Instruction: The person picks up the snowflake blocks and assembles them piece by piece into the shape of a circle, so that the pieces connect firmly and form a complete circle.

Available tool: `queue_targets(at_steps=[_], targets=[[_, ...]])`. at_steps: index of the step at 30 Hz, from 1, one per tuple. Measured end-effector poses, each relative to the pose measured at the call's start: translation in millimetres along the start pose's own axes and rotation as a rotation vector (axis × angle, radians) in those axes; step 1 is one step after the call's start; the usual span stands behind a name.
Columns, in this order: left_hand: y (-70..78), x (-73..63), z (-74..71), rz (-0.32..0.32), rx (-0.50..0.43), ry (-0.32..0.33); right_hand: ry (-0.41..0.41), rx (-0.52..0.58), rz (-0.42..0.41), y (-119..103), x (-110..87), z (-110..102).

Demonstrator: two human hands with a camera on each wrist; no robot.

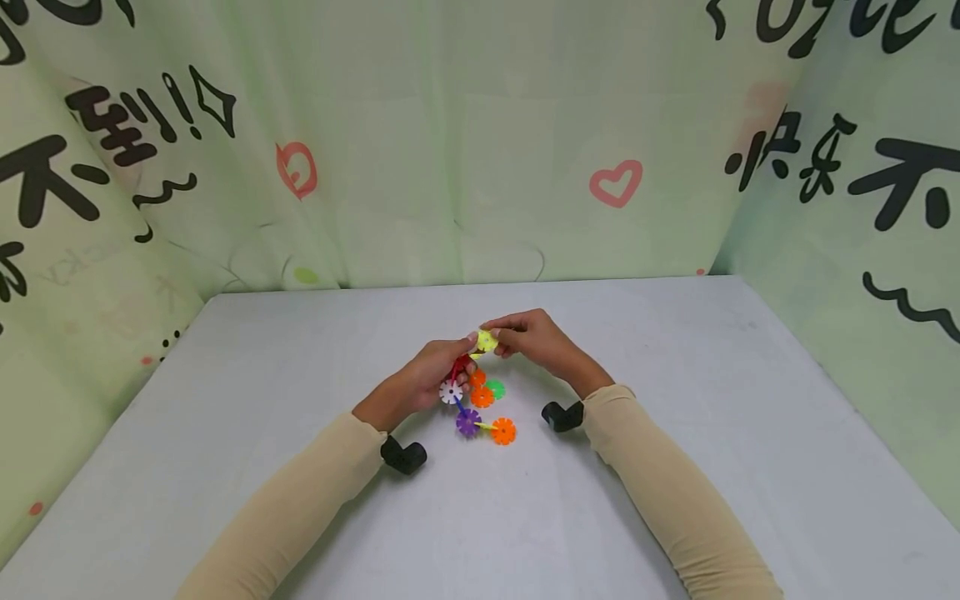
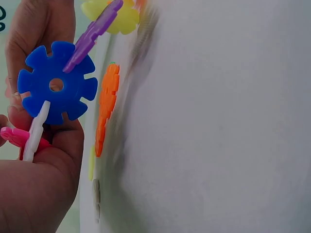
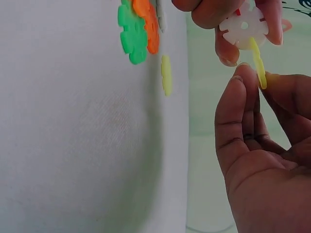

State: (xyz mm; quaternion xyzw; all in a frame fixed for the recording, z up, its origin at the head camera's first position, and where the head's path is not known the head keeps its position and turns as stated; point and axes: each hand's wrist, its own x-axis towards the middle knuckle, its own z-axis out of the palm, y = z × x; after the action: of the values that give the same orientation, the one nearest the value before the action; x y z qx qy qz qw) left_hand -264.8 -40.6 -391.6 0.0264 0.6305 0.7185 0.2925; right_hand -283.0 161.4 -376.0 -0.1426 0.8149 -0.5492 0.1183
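Observation:
My left hand (image 1: 438, 367) grips a chain of slotted plastic snowflake discs near its upper end. A white disc (image 3: 244, 29) sits between the left fingers in the right wrist view. Slotted into its edge is a yellow disc (image 3: 258, 65), seen edge-on, which my right hand (image 1: 536, 337) pinches between thumb and fingers. From the left hand the chain hangs down through a red disc (image 1: 461, 364), a white one, a blue disc (image 2: 36, 82) and a purple disc (image 1: 468, 422) to an orange disc (image 1: 503, 431). The palm side hides some joints.
Beside the chain, orange discs (image 1: 482, 397) and a green disc (image 1: 495, 389) lie on the white table (image 1: 315, 500). A yellow disc (image 3: 166, 75) lies near them. Black wrist devices (image 1: 405, 457) sit at both cuffs. A printed curtain (image 1: 465, 167) stands behind.

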Motion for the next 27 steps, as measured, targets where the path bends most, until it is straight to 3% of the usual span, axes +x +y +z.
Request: queue_targets(at_steps=[11,19,27], targets=[[0.6,0.2,-1.2,0.010,-0.008,0.011,0.077,0.050,0.036,-0.4,2.7,3.0],[-2.2,1.0,-2.2,0.021,0.054,-0.021,0.056,0.018,-0.016,-0.3,4.4,7.6],[-2.0,-0.7,-2.8,0.010,0.066,0.041,0.061,0.028,-0.014,2.4,2.9,10.2]])
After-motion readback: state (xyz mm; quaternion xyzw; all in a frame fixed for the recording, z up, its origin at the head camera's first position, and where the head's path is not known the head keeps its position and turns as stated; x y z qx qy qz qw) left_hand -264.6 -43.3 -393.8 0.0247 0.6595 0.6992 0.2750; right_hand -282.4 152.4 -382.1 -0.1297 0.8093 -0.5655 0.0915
